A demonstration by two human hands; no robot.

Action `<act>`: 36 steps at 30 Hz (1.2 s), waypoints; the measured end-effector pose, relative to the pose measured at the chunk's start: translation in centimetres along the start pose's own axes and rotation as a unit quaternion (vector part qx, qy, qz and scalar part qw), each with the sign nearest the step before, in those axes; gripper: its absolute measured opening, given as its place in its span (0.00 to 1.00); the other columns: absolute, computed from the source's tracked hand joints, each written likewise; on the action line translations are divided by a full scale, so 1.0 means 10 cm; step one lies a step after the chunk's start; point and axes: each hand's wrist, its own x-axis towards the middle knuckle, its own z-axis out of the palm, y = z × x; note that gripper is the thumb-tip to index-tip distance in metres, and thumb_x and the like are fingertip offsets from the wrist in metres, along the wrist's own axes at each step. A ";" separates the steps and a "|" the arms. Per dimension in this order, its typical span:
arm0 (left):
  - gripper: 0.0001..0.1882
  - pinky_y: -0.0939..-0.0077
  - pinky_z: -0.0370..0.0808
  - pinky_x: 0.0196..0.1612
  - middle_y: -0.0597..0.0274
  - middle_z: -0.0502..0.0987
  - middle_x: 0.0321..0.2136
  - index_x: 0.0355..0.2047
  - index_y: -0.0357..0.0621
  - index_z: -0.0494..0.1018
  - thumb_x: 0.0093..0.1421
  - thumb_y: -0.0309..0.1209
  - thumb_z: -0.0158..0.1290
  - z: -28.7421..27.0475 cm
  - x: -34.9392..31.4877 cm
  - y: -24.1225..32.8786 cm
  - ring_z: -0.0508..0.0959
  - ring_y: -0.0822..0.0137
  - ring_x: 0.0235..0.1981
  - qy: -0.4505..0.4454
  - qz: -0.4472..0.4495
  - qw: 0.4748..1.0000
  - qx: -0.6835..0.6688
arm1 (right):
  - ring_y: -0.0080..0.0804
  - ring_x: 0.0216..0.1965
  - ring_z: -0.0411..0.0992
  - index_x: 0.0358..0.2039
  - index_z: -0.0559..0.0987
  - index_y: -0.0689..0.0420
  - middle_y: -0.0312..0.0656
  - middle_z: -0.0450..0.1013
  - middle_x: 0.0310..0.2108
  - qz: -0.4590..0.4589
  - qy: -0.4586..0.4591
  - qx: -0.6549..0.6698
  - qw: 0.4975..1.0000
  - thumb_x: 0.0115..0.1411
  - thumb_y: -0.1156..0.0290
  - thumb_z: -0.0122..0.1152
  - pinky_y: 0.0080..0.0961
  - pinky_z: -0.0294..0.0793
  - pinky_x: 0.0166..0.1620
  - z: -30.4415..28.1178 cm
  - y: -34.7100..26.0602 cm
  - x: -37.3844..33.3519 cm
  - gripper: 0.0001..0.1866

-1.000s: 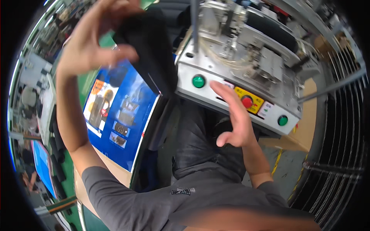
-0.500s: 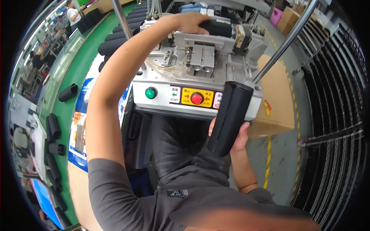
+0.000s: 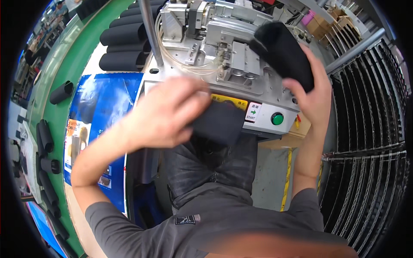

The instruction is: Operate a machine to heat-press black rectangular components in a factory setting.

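Observation:
My left hand (image 3: 170, 114) is blurred by motion and closed on the end of a black tube-shaped housing (image 3: 219, 124). That housing hangs over my lap, in front of the machine's front panel, and covers part of it. My right hand (image 3: 316, 88) grips a second black housing (image 3: 287, 53), tilted, with its far end over the right side of the metal machine (image 3: 241, 64). In the machine's middle the clamp block and rails show bare metal.
A green button (image 3: 277, 118) sits on the panel's right. Several black housings (image 3: 124, 36) lie in a row at the far left, beside a blue printed sheet (image 3: 109, 96). Metal posts (image 3: 150, 32) rise from the machine. Wire racks (image 3: 370, 180) stand at right.
My left hand has come back from the machine's far side toward my lap with a housing in it. My right hand has lifted its housing up and forward to the machine's right side.

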 end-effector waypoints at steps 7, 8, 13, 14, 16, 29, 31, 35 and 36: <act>0.42 0.57 0.78 0.56 0.51 0.81 0.53 0.59 0.40 0.72 0.44 0.37 0.76 0.89 -1.10 0.10 0.82 0.48 0.50 -0.277 -0.015 0.940 -0.198 | 0.50 0.57 0.79 0.73 0.72 0.48 0.48 0.80 0.59 -0.089 -0.134 -0.245 0.956 0.66 0.53 0.71 0.41 0.77 0.60 0.60 0.34 1.33 0.37; 0.41 0.57 0.78 0.57 0.51 0.81 0.51 0.59 0.39 0.72 0.46 0.37 0.76 0.93 -1.14 0.09 0.82 0.48 0.50 -0.324 -0.001 0.928 -0.184 | 0.50 0.59 0.78 0.74 0.71 0.48 0.49 0.79 0.60 -0.080 -0.168 -0.272 0.944 0.68 0.54 0.69 0.41 0.77 0.62 0.69 0.48 1.45 0.36; 0.40 0.57 0.79 0.58 0.51 0.82 0.49 0.59 0.39 0.72 0.47 0.38 0.76 1.03 -1.20 -0.05 0.82 0.48 0.50 -0.295 -0.024 0.938 -0.183 | 0.51 0.62 0.77 0.75 0.69 0.47 0.50 0.77 0.64 -0.083 -0.270 -0.197 0.939 0.71 0.55 0.66 0.45 0.75 0.64 0.97 0.81 1.75 0.36; 0.41 0.56 0.79 0.58 0.51 0.82 0.49 0.59 0.38 0.72 0.47 0.38 0.76 1.02 -1.20 -0.07 0.82 0.48 0.50 -0.289 -0.032 0.939 -0.185 | 0.51 0.62 0.76 0.76 0.68 0.47 0.50 0.76 0.64 -0.070 -0.283 -0.182 0.939 0.71 0.55 0.66 0.45 0.75 0.64 1.02 0.81 1.76 0.35; 0.41 0.56 0.78 0.58 0.51 0.82 0.49 0.59 0.38 0.72 0.47 0.38 0.76 0.99 -1.20 -0.09 0.82 0.48 0.50 -0.281 -0.046 0.940 -0.189 | 0.51 0.63 0.76 0.76 0.68 0.47 0.50 0.76 0.66 -0.041 -0.308 -0.150 0.939 0.72 0.55 0.65 0.46 0.74 0.64 1.08 0.82 1.78 0.35; 0.38 0.56 0.79 0.59 0.51 0.82 0.48 0.58 0.37 0.72 0.49 0.37 0.76 0.99 -1.20 -0.09 0.83 0.49 0.50 -0.296 -0.049 0.934 -0.196 | 0.45 0.71 0.71 0.79 0.66 0.50 0.45 0.71 0.74 0.067 -0.375 -0.163 0.910 0.73 0.60 0.63 0.39 0.66 0.73 1.07 0.75 1.97 0.36; 0.35 0.56 0.80 0.59 0.51 0.83 0.46 0.54 0.38 0.73 0.50 0.37 0.75 0.99 -1.21 -0.10 0.84 0.49 0.49 -0.282 -0.047 0.937 -0.198 | 0.44 0.71 0.71 0.79 0.67 0.50 0.43 0.71 0.75 0.089 -0.392 -0.170 0.900 0.74 0.60 0.62 0.38 0.65 0.73 1.08 0.69 1.97 0.36; 0.35 0.55 0.79 0.59 0.52 0.83 0.46 0.55 0.37 0.73 0.50 0.37 0.75 0.98 -1.21 -0.07 0.84 0.49 0.49 -0.288 -0.050 0.933 -0.212 | 0.42 0.70 0.72 0.79 0.67 0.49 0.41 0.72 0.74 0.057 -0.388 -0.147 0.908 0.75 0.58 0.60 0.37 0.66 0.72 1.06 0.71 1.93 0.35; 0.36 0.55 0.79 0.59 0.52 0.83 0.46 0.55 0.37 0.73 0.50 0.37 0.75 0.98 -1.21 -0.07 0.84 0.48 0.49 -0.292 -0.051 0.930 -0.217 | 0.41 0.70 0.72 0.79 0.68 0.49 0.41 0.72 0.74 0.047 -0.386 -0.138 0.911 0.75 0.58 0.60 0.36 0.67 0.72 1.08 0.73 1.93 0.34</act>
